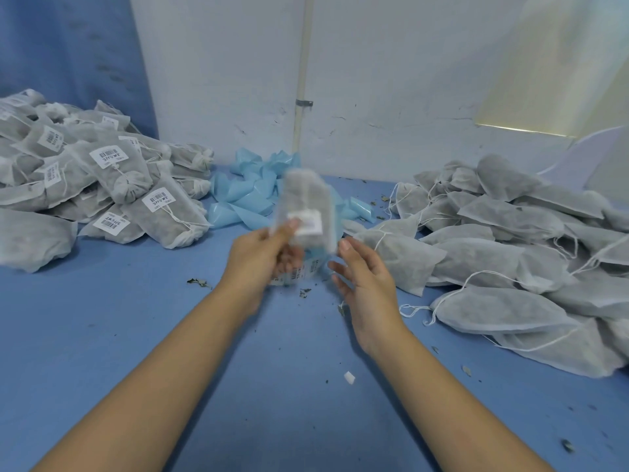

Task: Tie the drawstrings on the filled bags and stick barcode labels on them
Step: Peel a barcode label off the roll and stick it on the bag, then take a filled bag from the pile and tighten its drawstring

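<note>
Looks like this bag point(304, 202) already has its label point(306, 223) on, so I'd just rub the sticker flat so the corners don't lift, check the knot is snug, then drop it on the labelled pile point(102, 178) at the left, not the unlabelled pile point(510, 250) at the right. The left hand point(262, 253) holds the bag up over the blue table point(136, 318), thumb pinching its lower edge by the label, though it's too blurry to make out the other fingers. The right hand point(364, 281) sits just beside the bag, fingers loosely spread, holding nothing.
</note>
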Tool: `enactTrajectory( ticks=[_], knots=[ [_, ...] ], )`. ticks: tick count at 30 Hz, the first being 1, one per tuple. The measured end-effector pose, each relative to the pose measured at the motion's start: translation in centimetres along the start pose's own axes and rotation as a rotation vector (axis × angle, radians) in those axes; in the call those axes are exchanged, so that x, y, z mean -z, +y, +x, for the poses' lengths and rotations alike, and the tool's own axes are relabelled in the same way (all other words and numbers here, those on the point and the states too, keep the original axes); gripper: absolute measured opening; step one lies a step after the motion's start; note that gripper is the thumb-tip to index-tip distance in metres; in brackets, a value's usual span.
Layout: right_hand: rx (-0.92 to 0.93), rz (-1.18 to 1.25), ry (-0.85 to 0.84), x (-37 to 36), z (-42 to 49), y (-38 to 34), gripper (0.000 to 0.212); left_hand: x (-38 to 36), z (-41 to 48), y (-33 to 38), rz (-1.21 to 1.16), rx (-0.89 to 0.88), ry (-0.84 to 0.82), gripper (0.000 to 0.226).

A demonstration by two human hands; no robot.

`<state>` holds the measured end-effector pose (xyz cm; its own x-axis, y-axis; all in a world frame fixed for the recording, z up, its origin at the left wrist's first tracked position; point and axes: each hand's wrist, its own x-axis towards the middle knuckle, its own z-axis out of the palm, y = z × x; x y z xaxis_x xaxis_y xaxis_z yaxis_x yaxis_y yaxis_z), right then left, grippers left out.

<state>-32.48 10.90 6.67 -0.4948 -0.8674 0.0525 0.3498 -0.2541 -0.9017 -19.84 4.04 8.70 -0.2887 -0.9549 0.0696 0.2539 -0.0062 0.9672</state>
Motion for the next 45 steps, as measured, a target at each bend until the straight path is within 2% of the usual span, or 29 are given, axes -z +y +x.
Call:
enactTrajectory(
  ticks=[1,2,3,4,5,7,9,11,15,18,21,24,26,29,32,37,40,42,45],
  knots=[
    [0.014,-0.041,0.016,0.2,0.1,0.0,0.022,0.3,0.3,0.6,-0.197,-0.009,0.015,0.021],
    [0.037,-0.1,0.034,0.4,0.2,0.0,0.025,0.6,0.5,1.2,-0.376,-0.023,0.005,0.039],
    [0.066,-0.17,0.055,0.7,0.3,0.1,0.028,1.0,0.8,1.6,-0.499,-0.031,-0.012,0.071],
    [0.1,-0.238,0.079,1.0,0.4,0.2,0.033,1.5,0.9,2.0,-0.54,-0.036,-0.031,0.097],
    [0.138,-0.302,0.101,1.3,0.5,0.2,0.039,1.7,0.9,2.3,-0.526,-0.04,-0.06,0.108],
    [0.265,-0.474,0.122,1.9,0.8,0.1,0.046,1.6,0.4,2.4,-0.472,-0.011,-0.096,0.1],
    [0.405,-0.649,0.119,2.5,1.2,-0.2,0.05,1.2,0.1,2.2,-0.427,0.034,-0.104,0.071],
    [0.464,-0.777,0.109,3.1,1.6,-0.5,0.055,1.0,0.0,1.8,-0.369,0.063,-0.119,0.05],
    [0.371,-1.009,0.112,4.6,2.6,-0.3,0.07,0.1,-0.4,1.3,-0.184,0.079,-0.182,0.031],
    [0.286,-1.057,0.168,5.3,3.3,-0.4,0.07,-0.6,-0.7,0.7,-0.069,0.081,-0.228,0.024],
    [0.298,-1.077,0.211,5.5,3.5,-0.3,0.064,-1.2,-0.9,0.3,-0.024,0.09,-0.262,0.021],
    [0.368,-1.121,0.231,5.7,3.5,0.0,0.049,-1.5,-1.0,-0.2,0.053,0.095,-0.266,0.019],
    [0.408,-1.07,0.256,5.7,3.4,-0.1,0.036,-1.7,-1.1,-0.4,0.104,0.093,-0.261,0.019],
    [0.459,-0.933,0.294,5.5,3.2,-0.5,0.027,-2.1,-1.2,-0.6,0.114,0.089,-0.24,0.02],
    [0.537,-0.774,0.289,4.6,2.6,-0.5,0.025,-2.4,-1.4,-0.7,0.145,0.056,-0.207,0.021],
    [0.652,-0.661,0.171,3.2,1.6,-0.3,0.034,-3.0,-1.6,-0.8,0.222,0.038,-0.132,0.018],
    [0.69,-0.641,0.086,2.7,1.1,-0.2,0.044,-3.1,-1.7,-0.3,0.147,0.132,-0.057,0.038],
    [0.705,-0.643,0.036,2.5,0.8,-0.1,0.043,-2.9,-1.6,-0.2,0.142,0.196,-0.044,0.048],
    [0.716,-0.692,-0.01,2.7,0.5,0.1,0.034,-2.6,-1.6,-0.5,0.128,0.226,-0.016,0.034]
  ],
)
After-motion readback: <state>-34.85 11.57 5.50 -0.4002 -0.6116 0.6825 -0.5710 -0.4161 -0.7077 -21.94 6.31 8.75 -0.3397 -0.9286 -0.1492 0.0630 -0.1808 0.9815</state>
